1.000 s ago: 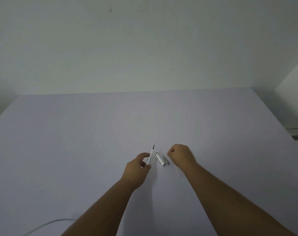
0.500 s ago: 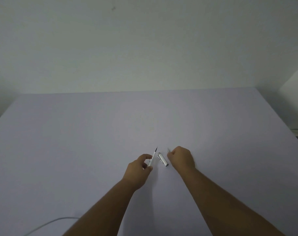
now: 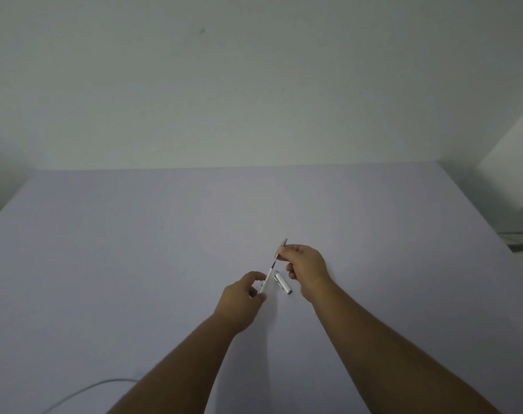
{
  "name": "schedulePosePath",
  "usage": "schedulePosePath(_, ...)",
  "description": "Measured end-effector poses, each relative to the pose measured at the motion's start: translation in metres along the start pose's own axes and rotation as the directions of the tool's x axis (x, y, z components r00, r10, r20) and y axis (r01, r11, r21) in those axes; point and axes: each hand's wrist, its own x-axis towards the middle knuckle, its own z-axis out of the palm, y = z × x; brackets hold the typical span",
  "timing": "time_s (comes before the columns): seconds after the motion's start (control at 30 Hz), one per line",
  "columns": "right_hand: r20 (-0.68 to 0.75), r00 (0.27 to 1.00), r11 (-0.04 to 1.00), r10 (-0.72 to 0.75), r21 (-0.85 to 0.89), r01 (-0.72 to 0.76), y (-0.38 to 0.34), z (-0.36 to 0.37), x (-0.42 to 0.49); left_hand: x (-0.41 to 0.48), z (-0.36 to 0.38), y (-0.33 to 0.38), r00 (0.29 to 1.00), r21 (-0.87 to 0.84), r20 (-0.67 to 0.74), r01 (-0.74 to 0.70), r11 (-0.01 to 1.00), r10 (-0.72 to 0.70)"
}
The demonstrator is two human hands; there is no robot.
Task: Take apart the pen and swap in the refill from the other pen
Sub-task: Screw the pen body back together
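While the left hand pinches the refill, the right hand pinches the tip section; reassembly seems underway, and next needs coaxial alignment.

Person's body, head view: two forearms and two hands visible, entering from the lower edge of the frame. Left hand, centre of frame: bare, no ring, glove or watch to be seen. Right hand, just right of centre: bare, likewise unadorned. Both forearms uncovered along their whole visible length; no sleeve, cuff or wristband in frame. Low light; finer detail such as nails cannot be made out.
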Motion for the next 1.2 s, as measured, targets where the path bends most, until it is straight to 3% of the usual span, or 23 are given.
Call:
schedulePosePath(0.27,-0.049,0.997,0.998,-0.052,-0.032,0.05,-0.002,-0.005,-0.008,-0.006,-0.001,0.003,1.0,-0.014,0.006,0.006,1.0,-0.005)
schedulePosePath(0.8,0.115,0.991,0.98,-0.063,-0.181,0.083,0.001,0.002,-0.025,-0.012,-0.004,0.014,0.999,-0.079,-0.047,0.013,0.997,-0.017)
schedulePosePath(1.2,0.202,0.979,0.978,-0.036,-0.195,0.076,0.0,-0.002,-0.029,-0.016,-0.005,0.02,0.994,-0.071,-0.103,0.015,0.997,-0.022)
